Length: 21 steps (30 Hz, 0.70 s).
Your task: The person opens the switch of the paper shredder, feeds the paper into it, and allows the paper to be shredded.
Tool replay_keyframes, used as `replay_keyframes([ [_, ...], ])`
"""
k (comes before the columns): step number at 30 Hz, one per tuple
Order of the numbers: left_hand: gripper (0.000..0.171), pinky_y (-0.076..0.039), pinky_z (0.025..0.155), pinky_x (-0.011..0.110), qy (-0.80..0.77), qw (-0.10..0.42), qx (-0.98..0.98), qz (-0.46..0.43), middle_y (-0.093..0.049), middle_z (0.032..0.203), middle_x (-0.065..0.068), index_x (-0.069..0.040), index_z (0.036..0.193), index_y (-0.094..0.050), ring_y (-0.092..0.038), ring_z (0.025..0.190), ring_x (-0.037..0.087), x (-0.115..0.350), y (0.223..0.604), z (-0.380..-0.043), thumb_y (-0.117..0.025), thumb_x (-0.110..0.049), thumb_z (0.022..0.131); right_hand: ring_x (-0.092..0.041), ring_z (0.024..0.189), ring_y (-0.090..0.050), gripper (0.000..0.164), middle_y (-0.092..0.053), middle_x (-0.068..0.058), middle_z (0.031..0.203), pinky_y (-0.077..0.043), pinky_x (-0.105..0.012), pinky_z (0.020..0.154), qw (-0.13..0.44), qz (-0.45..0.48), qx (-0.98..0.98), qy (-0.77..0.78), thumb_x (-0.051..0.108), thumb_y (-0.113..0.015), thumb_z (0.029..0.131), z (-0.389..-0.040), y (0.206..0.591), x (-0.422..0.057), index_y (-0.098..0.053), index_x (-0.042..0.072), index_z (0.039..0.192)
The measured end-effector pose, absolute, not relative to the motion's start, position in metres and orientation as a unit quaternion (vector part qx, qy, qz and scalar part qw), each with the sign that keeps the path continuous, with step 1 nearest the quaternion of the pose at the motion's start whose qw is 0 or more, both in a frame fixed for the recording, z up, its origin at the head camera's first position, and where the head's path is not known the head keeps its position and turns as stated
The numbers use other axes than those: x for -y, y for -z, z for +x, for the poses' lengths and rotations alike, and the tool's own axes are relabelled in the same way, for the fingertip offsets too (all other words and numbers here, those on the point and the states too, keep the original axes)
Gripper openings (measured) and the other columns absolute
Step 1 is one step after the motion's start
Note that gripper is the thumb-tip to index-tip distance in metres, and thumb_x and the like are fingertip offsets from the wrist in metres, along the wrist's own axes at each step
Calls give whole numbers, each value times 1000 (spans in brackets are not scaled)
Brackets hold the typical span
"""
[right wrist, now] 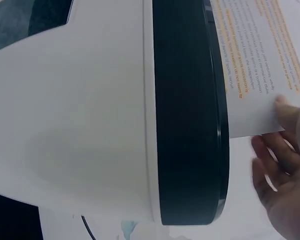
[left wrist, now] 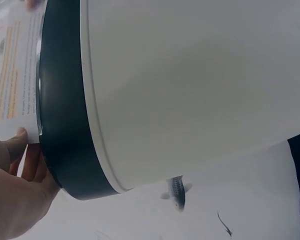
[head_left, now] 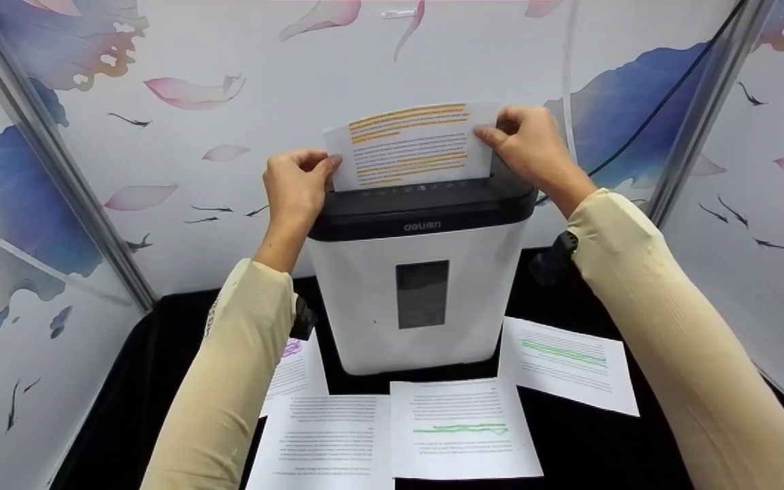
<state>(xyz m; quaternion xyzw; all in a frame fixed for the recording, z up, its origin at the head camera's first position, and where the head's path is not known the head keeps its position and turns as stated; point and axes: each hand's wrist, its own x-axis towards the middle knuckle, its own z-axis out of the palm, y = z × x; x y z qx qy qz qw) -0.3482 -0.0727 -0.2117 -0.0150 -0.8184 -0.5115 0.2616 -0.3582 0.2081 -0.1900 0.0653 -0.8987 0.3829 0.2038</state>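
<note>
A printed sheet of paper [head_left: 411,146] with orange highlighted lines stands upright at the top of a white paper shredder [head_left: 358,292] with a black lid. Its lower edge meets the lid and is hidden there. My left hand [head_left: 298,184] pinches the sheet's left edge between thumb and fingers, close over the lid. At the right edge, higher up, my right hand [head_left: 533,146] pinches the paper. The right wrist view shows the thumb [right wrist: 286,111] on the printed face and the other fingers behind the sheet.
Several printed sheets lie on the black tablecloth before the shredder, among them a green-marked page [head_left: 463,435], another green-marked page [head_left: 572,364] and a plain text page [head_left: 331,442]. A purple-marked page [head_left: 297,371] is partly behind the left sleeve. Patterned panels [head_left: 229,129] enclose the table.
</note>
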Motion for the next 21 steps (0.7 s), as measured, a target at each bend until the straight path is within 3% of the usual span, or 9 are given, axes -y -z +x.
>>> replay_keyframes([
  [3,22,-48,75,23,500,254,828,-11,-70,95,7,-9,96,-72,-61,86,12,74,213,-348,-71,-24,80,-11,75,-50,29,-61,0,84,-38,-21,62,237,64,890,-383,33,-62,86,-358,193,-208,-65,5,94],
  [8,24,-50,79,25,499,230,835,-9,-69,101,7,-8,100,-72,-61,93,14,73,215,-349,-70,-24,81,-14,78,-49,24,-60,-2,87,-38,-24,66,217,53,903,-367,30,-60,88,-358,200,-210,-62,5,90],
  [13,25,-51,78,25,496,234,836,-8,-70,101,6,-9,101,-71,-62,92,13,74,219,-349,-70,-23,80,-18,76,-47,25,-57,-3,80,-36,-27,64,208,54,913,-346,30,-62,87,-359,207,-210,-62,5,86],
  [21,23,-51,80,24,506,242,828,-7,-70,103,5,-12,101,-72,-63,93,12,78,221,-348,-69,-23,81,-14,88,-52,29,-64,-5,99,-40,-24,73,216,54,904,-365,34,-62,87,-359,204,-211,-67,11,103],
])
